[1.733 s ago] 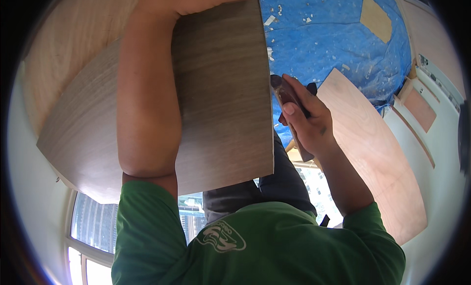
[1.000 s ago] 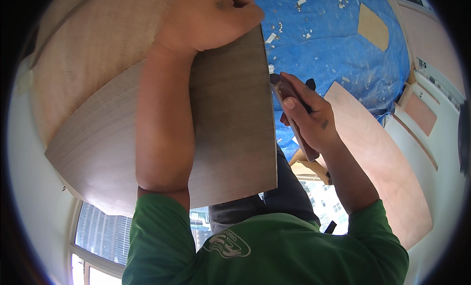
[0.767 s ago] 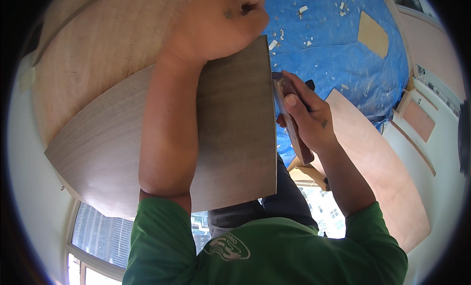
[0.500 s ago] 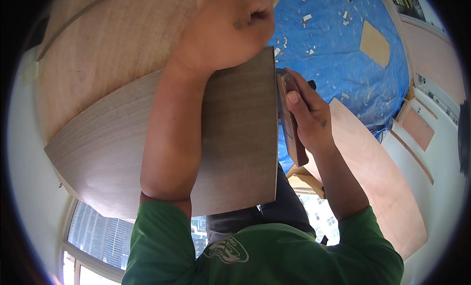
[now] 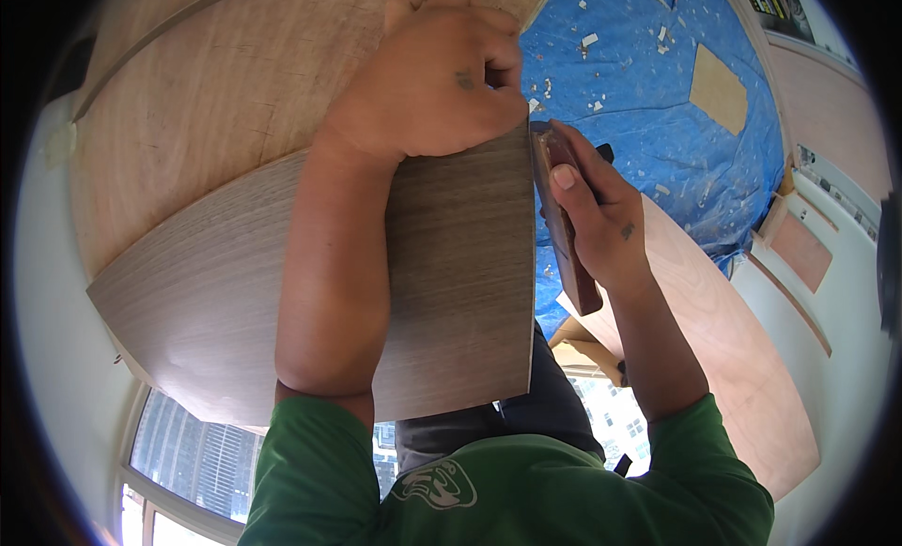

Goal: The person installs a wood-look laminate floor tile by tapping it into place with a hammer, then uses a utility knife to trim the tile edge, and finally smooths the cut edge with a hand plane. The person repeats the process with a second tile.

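A grey-brown wood-grain panel (image 5: 460, 292) lies in front of me, its straight right edge running from far to near. My left hand (image 5: 446, 81) is closed over the far right corner of this panel, knuckles up; its curled fingertips and whatever they grip are hidden. On the other side of that edge, my right hand (image 5: 601, 203) is wrapped round a long reddish-brown block that looks like a wooden hand plane (image 5: 569, 236). Its far end is close beside the panel's edge, while the near end angles away to the right. A dark stub sticks out past my fingers.
Paler plywood (image 5: 197, 142) lies beyond and under the panel. A blue sheet (image 5: 648, 104) strewn with white scraps covers the surface at far right, with a tan offcut (image 5: 719, 90) on it. A curved plywood piece (image 5: 723, 339) stands right of my arm. Windows (image 5: 193, 457) are at lower left.
My left hand has shifted slightly nearer along the panel's corner. The hand plane in my right hand has swung a little, its near end now farther from the panel's edge.
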The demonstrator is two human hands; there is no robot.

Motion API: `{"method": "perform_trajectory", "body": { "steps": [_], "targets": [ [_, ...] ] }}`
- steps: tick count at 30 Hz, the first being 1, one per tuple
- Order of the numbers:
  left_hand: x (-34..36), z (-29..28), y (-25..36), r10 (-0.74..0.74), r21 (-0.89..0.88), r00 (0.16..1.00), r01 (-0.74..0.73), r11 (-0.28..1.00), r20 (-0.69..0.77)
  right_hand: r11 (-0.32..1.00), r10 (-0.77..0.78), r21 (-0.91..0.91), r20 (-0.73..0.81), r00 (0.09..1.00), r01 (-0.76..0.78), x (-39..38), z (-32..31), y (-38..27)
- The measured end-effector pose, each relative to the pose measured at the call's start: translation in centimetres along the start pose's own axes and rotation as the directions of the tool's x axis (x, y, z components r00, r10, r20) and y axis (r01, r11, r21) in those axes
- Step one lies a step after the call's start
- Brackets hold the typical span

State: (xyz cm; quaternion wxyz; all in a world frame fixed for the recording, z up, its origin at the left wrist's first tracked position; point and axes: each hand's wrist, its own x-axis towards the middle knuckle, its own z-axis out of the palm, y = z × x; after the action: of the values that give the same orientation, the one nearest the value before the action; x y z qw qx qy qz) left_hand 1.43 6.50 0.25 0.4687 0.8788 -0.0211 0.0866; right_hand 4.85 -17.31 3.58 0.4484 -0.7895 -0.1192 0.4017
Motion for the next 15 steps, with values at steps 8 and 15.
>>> {"method": "perform_trajectory", "body": {
  "steps": [8,15],
  "targets": [
    [-0.17,0.07,-0.09,-0.015,0.059,1.000,0.015,0.998,0.004,0.999,-0.049,0.015,-0.047,0.998,0.049,0.91,0.50,-0.74],
    [-0.37,0.19,0.20,-0.038,0.061,0.999,0.038,0.997,-0.010,0.999,-0.034,-0.021,-0.050,0.998,0.033,0.88,0.79,-0.87]
  ]
}}
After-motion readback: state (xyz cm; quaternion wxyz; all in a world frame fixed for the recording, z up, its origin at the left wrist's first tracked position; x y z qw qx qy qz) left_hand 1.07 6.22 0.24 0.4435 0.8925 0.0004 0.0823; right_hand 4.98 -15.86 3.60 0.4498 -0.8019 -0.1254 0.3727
